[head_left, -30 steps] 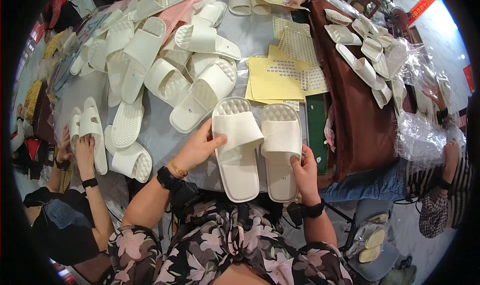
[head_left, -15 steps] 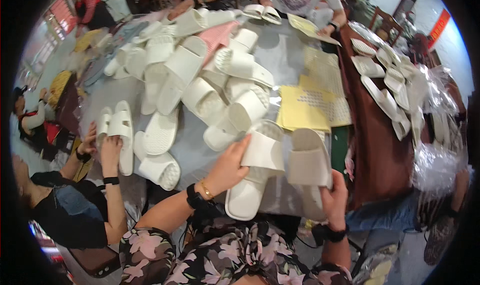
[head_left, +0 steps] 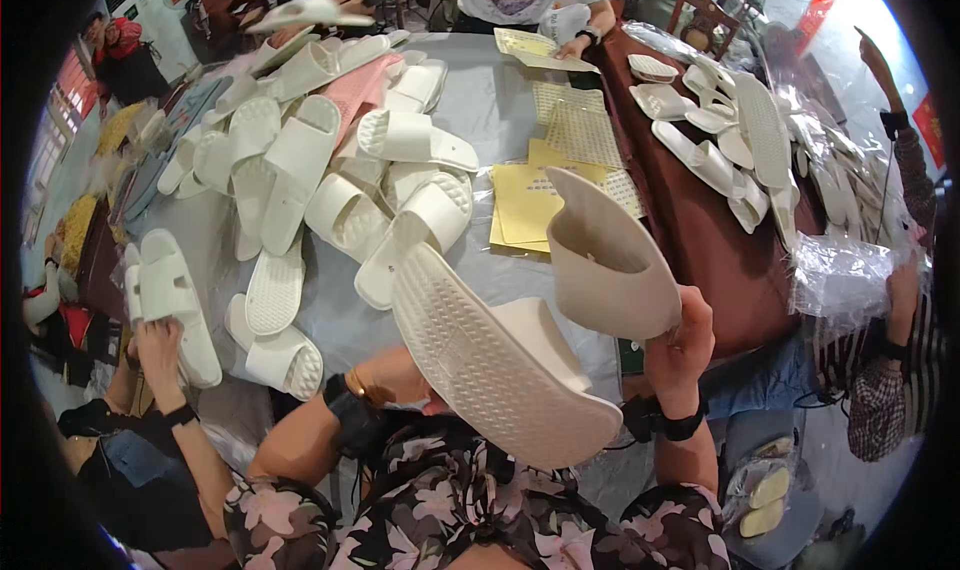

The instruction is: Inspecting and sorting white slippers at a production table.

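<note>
My left hand (head_left: 405, 380) grips a cream slipper (head_left: 480, 370), tilted so that its textured sole faces up. The slipper covers most of that hand's fingers. On the other side, my right hand (head_left: 684, 342) is closed on the side of a beige-looking slipper (head_left: 610, 255), held raised with the strap opening showing. The two slippers are close together above the near table edge. Beyond them, a loose pile of white slippers (head_left: 300, 165) spreads over the grey-covered table (head_left: 465, 80).
Yellow sticker sheets (head_left: 525, 205) lie beyond the right slipper. More white slippers (head_left: 690, 150) rest on a brown surface (head_left: 700, 270) at right, near clear plastic bags (head_left: 840, 275). At left, a co-worker's hand (head_left: 158, 345) touches a white slipper (head_left: 170, 290). Other people stand across the table.
Both slippers have been lifted and turned; the left one now shows its sole. The view has shifted right. Across the table a person's hand now holds up a slipper.
</note>
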The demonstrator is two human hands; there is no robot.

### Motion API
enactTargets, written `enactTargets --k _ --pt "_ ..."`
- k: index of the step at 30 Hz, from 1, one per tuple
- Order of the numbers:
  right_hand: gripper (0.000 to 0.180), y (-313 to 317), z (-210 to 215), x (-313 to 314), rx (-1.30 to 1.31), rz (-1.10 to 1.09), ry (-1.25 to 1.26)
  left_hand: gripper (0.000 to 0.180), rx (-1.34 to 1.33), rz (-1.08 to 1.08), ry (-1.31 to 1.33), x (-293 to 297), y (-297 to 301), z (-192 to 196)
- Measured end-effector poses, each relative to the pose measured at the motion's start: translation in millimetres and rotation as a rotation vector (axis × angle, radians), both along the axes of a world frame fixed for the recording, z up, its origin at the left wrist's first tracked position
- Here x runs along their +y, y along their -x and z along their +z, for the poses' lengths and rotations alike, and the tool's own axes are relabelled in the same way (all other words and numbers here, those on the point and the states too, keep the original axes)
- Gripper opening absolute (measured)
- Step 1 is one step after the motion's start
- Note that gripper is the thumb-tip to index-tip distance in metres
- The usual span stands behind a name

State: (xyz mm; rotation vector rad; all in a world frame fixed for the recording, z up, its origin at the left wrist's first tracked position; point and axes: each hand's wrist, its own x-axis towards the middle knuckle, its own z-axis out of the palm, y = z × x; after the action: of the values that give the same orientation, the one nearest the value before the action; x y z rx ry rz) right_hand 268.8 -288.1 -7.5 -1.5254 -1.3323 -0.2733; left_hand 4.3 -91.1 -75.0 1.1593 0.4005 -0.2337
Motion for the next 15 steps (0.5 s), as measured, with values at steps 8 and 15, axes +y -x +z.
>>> enactTargets --k 8,15 --pt "0.032 10.3 11.0 -18.1 0.162 -0.016 -0.030 0.053 -0.002 0.479 -0.356 -46.0 -5.1 -16.3" --pt "0.038 29.6 16.4 -0.6 0.464 0.068 -0.124 0.106 -0.388 0.472 -1.283 -58.8 -42.3 -48.9"
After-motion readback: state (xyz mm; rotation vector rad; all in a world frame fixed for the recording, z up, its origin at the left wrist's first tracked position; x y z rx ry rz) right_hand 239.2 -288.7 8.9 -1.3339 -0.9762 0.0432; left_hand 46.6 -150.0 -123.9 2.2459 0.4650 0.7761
